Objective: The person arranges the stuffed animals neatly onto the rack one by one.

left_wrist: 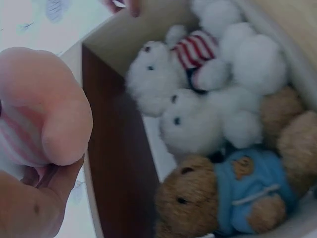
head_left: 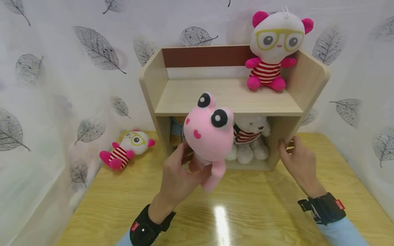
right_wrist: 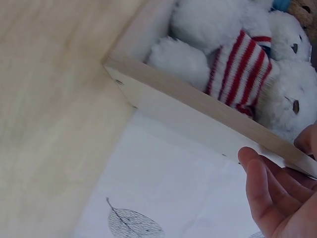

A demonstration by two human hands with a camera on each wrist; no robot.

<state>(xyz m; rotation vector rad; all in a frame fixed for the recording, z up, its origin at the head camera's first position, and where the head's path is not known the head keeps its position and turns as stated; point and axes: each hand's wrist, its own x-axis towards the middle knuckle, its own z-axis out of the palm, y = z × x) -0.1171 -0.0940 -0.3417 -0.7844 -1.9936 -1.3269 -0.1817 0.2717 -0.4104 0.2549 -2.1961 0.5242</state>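
Note:
My left hand grips a pink plush frog by its lower body, in front of the small wooden shelf. The frog has bulging black-and-white eyes and faces up and left. My right hand pinches the front edge of the shelf's right side panel, thumb inside and fingers outside in the right wrist view. Behind the frog, in the lower compartment, sit white plush bears and a brown teddy bear in a blue top. The head view hides part of them.
A plush panda with yellow glasses sits at the right of the upper shelf. A smaller panda lies on the wooden table left of the shelf. Leaf-patterned covering hangs behind and at both sides.

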